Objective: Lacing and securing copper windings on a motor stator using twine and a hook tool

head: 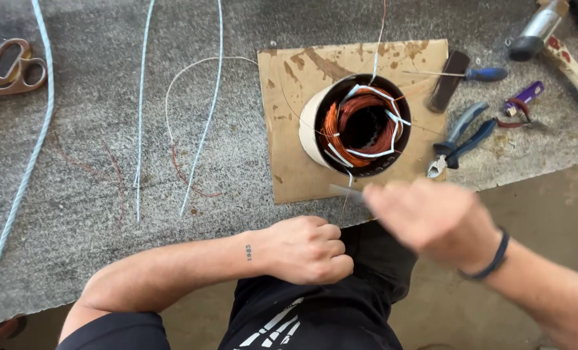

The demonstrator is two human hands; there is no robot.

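- Motor stator (360, 126) stands upright on a stained cardboard sheet (289, 91), bore facing up, so the copper windings and white insulation strips are open to reach from above.
- Right hand (431, 217) hovers at the near edge of the stator, blurred with motion; it seems to pinch a thin grey strip or tool (346, 191) pointing toward the housing, though the blur hides the exact grip.
- Left hand (308, 249) sits curled into a closed fist at the bench edge, fingers pressed together, holding nothing I can see — resting well clear of the stator.
- Tools lie within reach on the right: blue-handled pliers (461, 139), a small screwdriver (470, 74), a hammer (558, 42).
- Scissors (10, 68) and loose light-blue cords (140, 97) lie off to the left on the grey carpeted bench (75, 194).
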